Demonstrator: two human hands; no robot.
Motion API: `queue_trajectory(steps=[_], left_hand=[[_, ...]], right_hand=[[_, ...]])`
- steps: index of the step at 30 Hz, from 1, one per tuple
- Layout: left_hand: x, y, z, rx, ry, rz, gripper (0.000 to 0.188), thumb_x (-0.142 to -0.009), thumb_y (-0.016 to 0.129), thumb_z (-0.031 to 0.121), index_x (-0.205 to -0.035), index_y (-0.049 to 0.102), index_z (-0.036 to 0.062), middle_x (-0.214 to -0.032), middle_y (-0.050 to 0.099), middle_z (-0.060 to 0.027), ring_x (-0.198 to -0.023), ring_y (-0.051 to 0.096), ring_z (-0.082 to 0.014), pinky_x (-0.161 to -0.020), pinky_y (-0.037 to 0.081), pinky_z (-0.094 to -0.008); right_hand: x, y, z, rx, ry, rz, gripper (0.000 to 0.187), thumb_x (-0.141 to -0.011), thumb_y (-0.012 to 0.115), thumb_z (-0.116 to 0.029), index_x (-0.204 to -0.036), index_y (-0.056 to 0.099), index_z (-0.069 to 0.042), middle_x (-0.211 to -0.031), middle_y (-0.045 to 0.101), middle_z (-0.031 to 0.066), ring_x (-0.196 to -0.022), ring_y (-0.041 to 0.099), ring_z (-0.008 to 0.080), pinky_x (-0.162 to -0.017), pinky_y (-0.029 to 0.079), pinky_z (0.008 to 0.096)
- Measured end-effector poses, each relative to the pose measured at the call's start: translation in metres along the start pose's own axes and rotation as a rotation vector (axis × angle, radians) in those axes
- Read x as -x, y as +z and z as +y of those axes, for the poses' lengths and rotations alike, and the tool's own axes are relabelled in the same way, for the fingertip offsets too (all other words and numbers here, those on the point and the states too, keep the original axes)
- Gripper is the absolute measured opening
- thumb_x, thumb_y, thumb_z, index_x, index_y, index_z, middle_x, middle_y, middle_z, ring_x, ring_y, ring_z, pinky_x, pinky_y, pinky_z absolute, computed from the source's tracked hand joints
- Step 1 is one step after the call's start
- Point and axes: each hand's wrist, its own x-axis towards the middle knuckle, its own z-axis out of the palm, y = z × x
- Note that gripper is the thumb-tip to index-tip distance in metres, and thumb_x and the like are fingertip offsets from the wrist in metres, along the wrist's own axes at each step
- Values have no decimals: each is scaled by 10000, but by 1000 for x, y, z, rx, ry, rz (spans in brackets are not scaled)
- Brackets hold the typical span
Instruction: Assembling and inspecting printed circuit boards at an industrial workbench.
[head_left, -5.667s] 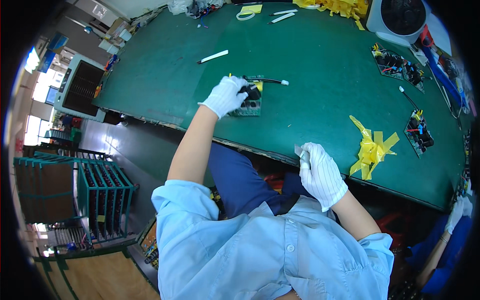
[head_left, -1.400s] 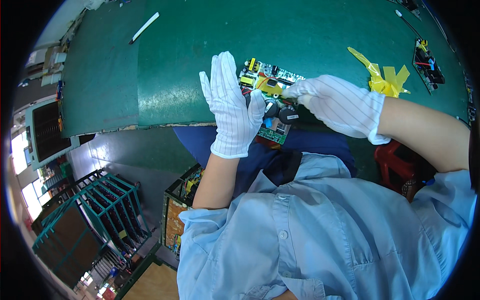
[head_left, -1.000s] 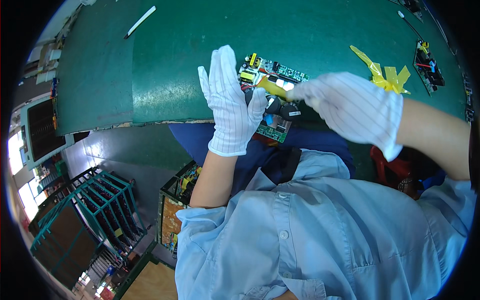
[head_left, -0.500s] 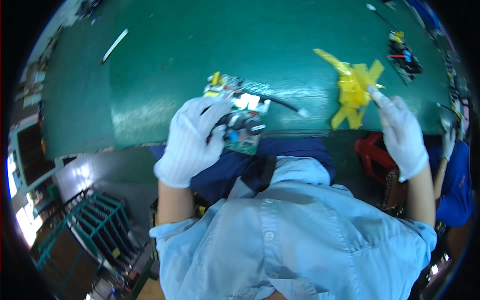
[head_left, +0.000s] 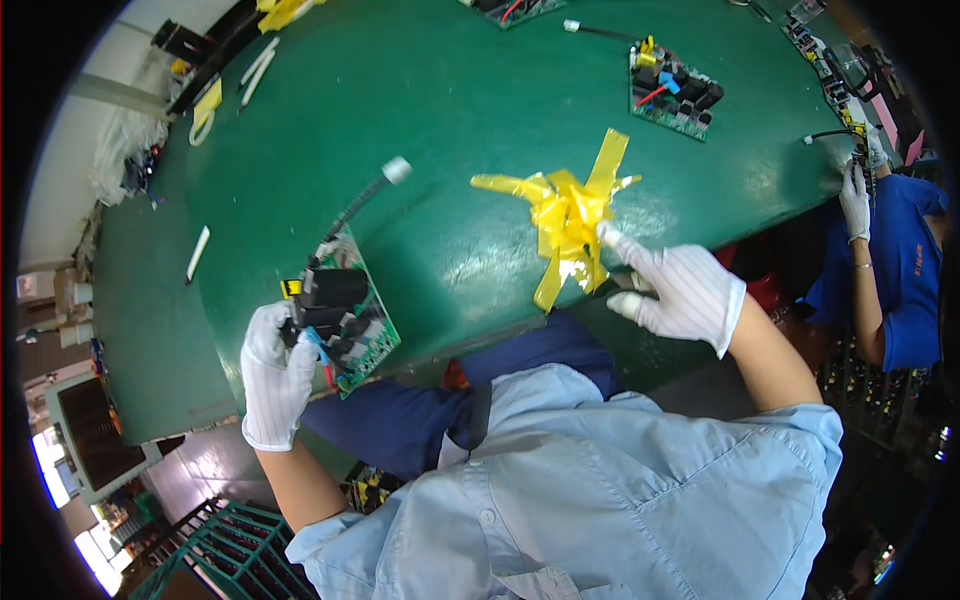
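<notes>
My left hand (head_left: 275, 375), in a white glove, grips a green circuit board (head_left: 372, 335) by its tall parts, fingers closed on the left side. The board stands tilted at the table's front edge, showing black cylinders and a yellow part. From its far end a black cable with a white plug (head_left: 396, 170) points away from me. My gloved right hand (head_left: 680, 290) has its index finger and thumb apart. The index fingertip touches, or nearly touches, a bunch of yellow tape strips (head_left: 568, 215) stuck together on the table.
On the green table (head_left: 440, 110), another circuit board (head_left: 672, 95) with a cable lies beyond the tape. White sticks (head_left: 258, 72) lie at the far left, and a further white stick (head_left: 198, 255) lies nearer. A co-worker in blue (head_left: 885, 260) handles boards at the right.
The view has swung, showing more of the far and right table. My left hand has turned the board, its cable now pointing away. My right thumb and index finger have spread by the tape.
</notes>
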Motion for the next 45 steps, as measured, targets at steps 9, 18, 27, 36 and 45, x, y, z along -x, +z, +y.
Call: queue_trajectory(steps=[9,18,27,36,45], left_hand=[[-162,73,84,-249,315,22,307,-792,642,151,-1048,593,-11,-906,590,-196,-859,583,-366,-765,478,-397],[-273,206,107,-285,344,-29,368,-849,601,239,-1150,569,30,-1039,607,-209,-976,587,-369,-852,484,-419],[-140,111,63,-22,371,592,426,-832,621,283,-1133,573,-16,-1095,612,-224,-1009,595,-380,-890,485,-427],[280,101,-40,-179,-612,1231,255,-839,606,101,-1071,627,-4,-993,639,-183,-904,631,-322,-807,518,-368],[458,252,69,-699,-1614,967,691,-806,634,307,-1377,384,8,-1404,343,-205,-1332,285,-372,-1090,228,-470]], right_hand=[[32,43,49,-146,-164,664,523,-746,744,-260,-1182,564,-34,-802,664,92,-628,632,239,-561,514,332],[63,73,76,-291,-17,730,445,-753,717,-196,-1139,605,-3,-678,607,78,-551,589,230,-549,499,315],[50,111,2,-918,-111,614,485,-860,578,-274,-1200,575,72,-600,385,-35,-494,315,51,-463,260,228],[-10,132,-204,-1167,-329,-60,501,-943,487,-381,-1239,521,22,-542,281,-52,-433,240,34,-389,172,207],[-42,145,-344,-873,-670,-389,412,-949,512,-219,-1274,500,33,-626,443,-50,-480,393,19,-425,304,159]])
